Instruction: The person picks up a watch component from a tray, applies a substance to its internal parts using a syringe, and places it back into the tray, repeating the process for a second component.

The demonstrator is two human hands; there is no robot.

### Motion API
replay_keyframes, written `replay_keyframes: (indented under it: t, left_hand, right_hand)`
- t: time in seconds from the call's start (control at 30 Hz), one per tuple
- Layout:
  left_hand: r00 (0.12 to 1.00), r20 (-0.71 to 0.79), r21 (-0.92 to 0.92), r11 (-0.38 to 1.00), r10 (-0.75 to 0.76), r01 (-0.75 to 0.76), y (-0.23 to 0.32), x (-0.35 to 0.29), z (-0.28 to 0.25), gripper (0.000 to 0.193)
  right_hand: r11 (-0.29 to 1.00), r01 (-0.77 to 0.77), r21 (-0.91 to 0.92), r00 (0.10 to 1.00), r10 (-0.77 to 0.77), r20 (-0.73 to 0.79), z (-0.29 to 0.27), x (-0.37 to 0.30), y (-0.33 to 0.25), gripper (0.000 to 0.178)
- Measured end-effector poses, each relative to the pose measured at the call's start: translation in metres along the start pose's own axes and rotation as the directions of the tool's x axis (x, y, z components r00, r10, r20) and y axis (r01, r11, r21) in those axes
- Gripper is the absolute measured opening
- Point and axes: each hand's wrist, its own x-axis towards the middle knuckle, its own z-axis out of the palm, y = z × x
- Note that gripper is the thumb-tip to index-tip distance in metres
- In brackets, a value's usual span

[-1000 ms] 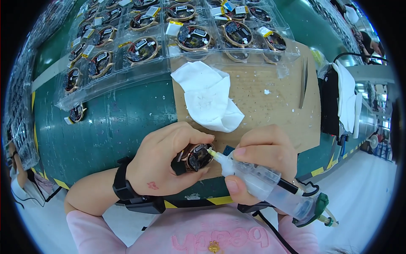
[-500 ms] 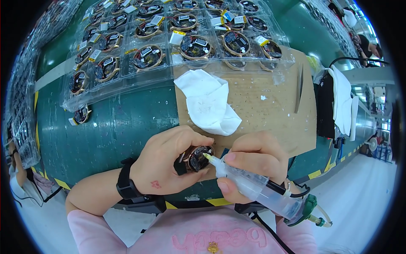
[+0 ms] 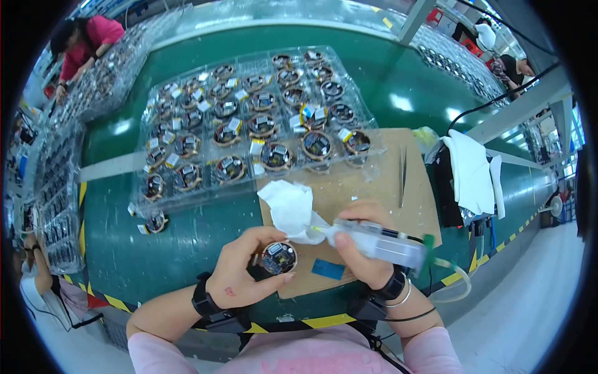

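Observation:
My left hand (image 3: 240,268) is closed around a round watch case (image 3: 279,257), its rim pinched between thumb and fingers. The case faces up, showing a dark circuit board inside a coppery ring. In my right hand (image 3: 364,258) is a clear dispensing syringe (image 3: 393,249) with a green cap and a hose at its back end. Its fine tip points left over the crumpled white cloth (image 3: 288,202), apart from the watch case. Whether the tip touches the cloth I cannot tell. Between the hands, a small blue card (image 3: 327,268) lies on the cardboard sheet (image 3: 383,187).
Beyond the cloth stands a clear plastic tray (image 3: 205,201) with several watch cases and small batteries. One loose watch case (image 3: 156,222) sits at its near left corner. Tweezers (image 3: 403,177) lie on the cardboard. White cloths (image 3: 470,174) hang at the right. Another person (image 3: 93,40) works far left.
The syringe tip has left the watch case and moved right, toward the cloth. My left hand has turned the case face up. The view has tilted, showing more of the bench.

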Motion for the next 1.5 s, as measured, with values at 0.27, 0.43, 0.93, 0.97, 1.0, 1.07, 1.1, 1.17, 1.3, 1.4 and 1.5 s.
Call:
replay_keyframes:
  t: [0.27, 0.43, 0.93, 0.97, 1.0, 1.07, 1.1, 1.17, 1.3, 1.4, 1.5]
  left_hand:
    - [0.981, -0.171, 0.228, 0.972, 0.092, -0.052, 0.032, 0.063, -0.071, 0.046]
    - [0.980, -0.136, 0.583, 0.812, 0.146, -0.040, 0.025, 0.154, -0.118, 0.036]
    - [0.977, -0.087, 0.884, 0.468, 0.194, -0.015, -0.069, 0.301, -0.135, 0.031]
    - [0.982, -0.093, 0.874, 0.485, 0.167, 0.000, -0.066, 0.302, -0.134, 0.030]
    - [0.985, -0.100, 0.865, 0.501, 0.140, 0.016, -0.062, 0.301, -0.133, 0.028]
    - [0.978, -0.095, 0.870, 0.494, 0.184, -0.009, -0.058, 0.298, -0.131, 0.026]
    - [0.968, -0.092, 0.873, 0.487, 0.234, -0.035, -0.055, 0.295, -0.130, 0.024]
    - [0.957, -0.087, 0.878, 0.476, 0.278, -0.058, -0.048, 0.290, -0.126, 0.022]
    - [0.972, -0.002, 0.841, 0.525, 0.236, -0.126, -0.028, 0.278, -0.107, 0.015]
    - [0.977, 0.056, 0.840, 0.519, 0.206, -0.157, -0.017, 0.270, -0.092, 0.012]
    - [0.970, 0.127, 0.821, 0.526, 0.206, -0.219, -0.017, 0.264, -0.085, 0.012]
  right_hand:
    - [0.983, -0.174, -0.056, 0.972, 0.181, 0.150, 0.006, 0.006, 0.000, 0.024]
    - [0.995, -0.085, -0.051, 0.986, 0.091, 0.139, 0.008, 0.007, 0.003, 0.025]
    - [0.993, -0.115, 0.010, 0.985, 0.113, 0.134, 0.004, 0.012, 0.003, 0.024]
    - [0.992, -0.124, 0.011, 0.982, 0.121, 0.144, 0.003, 0.012, 0.004, 0.024]
    - [0.991, -0.133, 0.014, 0.979, 0.129, 0.155, 0.003, 0.012, 0.005, 0.025]
    - [0.989, -0.146, 0.021, 0.976, 0.140, 0.166, 0.003, 0.012, 0.006, 0.025]
    - [0.990, -0.143, 0.015, 0.976, 0.138, 0.166, 0.003, 0.012, 0.006, 0.025]
    - [0.991, -0.135, 0.003, 0.977, 0.133, 0.165, 0.004, 0.011, 0.006, 0.025]
    - [0.990, -0.139, 0.003, 0.978, 0.137, 0.158, 0.004, 0.011, 0.005, 0.025]
    - [0.994, -0.107, 0.011, 0.985, 0.105, 0.138, 0.005, 0.011, 0.007, 0.025]
    - [0.996, -0.090, 0.016, 0.986, 0.087, 0.140, 0.005, 0.011, 0.006, 0.025]
